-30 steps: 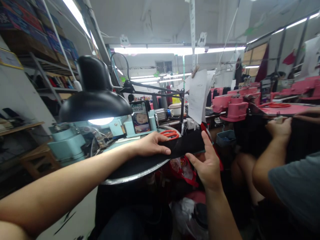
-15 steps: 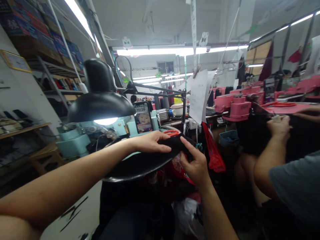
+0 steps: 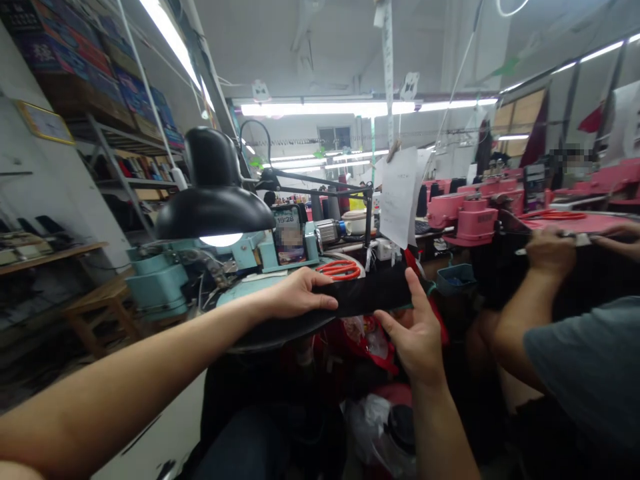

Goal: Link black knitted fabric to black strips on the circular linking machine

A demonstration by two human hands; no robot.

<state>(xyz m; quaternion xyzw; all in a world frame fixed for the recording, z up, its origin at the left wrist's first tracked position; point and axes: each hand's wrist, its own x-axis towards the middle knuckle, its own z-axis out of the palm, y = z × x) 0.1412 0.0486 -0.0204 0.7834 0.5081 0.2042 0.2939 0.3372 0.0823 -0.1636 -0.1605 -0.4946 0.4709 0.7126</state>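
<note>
Your black cloth [image 3: 367,291] looks plain, spread as a flat, nearly level band between your left hand [image 3: 299,293] and right hand [image 3: 419,333]. It reaches past the right edge of the round surface [image 3: 235,290]; dark fabric [image 3: 280,328] covers that surface's near edge, whether joined to your band is unclear.

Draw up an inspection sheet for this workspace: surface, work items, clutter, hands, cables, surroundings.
Surface: table, pale blue, curved edge, partly covered.
Work items: black fabric, a strip spanning the gap between both hands.
Clutter: orange-red loops on the table; phone upright behind; plastic bag below.
Hands: left hand on the fabric, thumb over it; right hand at the other end, thumb and fingers apart; grips unclear.
Cables: black cable arching near the lamp.
Surroundings: pink machines; co-worker's hand at right.
</note>
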